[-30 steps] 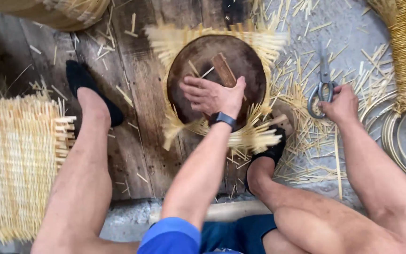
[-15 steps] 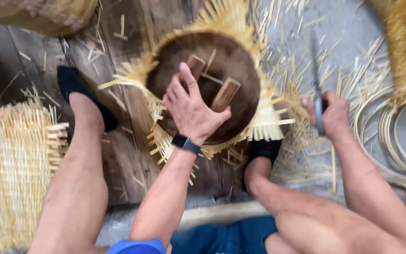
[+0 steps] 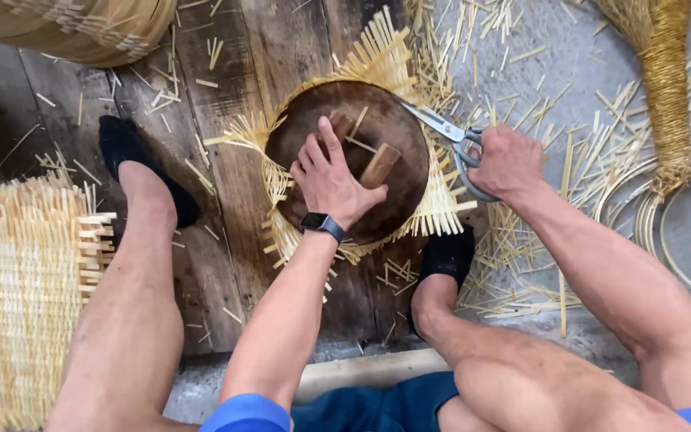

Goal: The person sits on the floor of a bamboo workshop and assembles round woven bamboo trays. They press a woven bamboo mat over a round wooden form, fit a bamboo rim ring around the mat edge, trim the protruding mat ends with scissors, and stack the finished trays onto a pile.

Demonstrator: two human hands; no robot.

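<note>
head view first, what do the hands do?
- left hand (image 3: 331, 180) lies flat, fingers spread, pressing the round wooden disc (image 3: 345, 160) on the woven bamboo mat (image 3: 441, 210); right hand (image 3: 507, 160) is clenched on scissors (image 3: 451, 134) at the mat's edge
- trimmed much?
- i judge partly: long strip ends still jut all round, cut bits litter the plank floor (image 3: 225, 176)

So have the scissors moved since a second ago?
Yes. The scissors in the right hand came off the floor and now reach the round wooden disc's edge.
</note>
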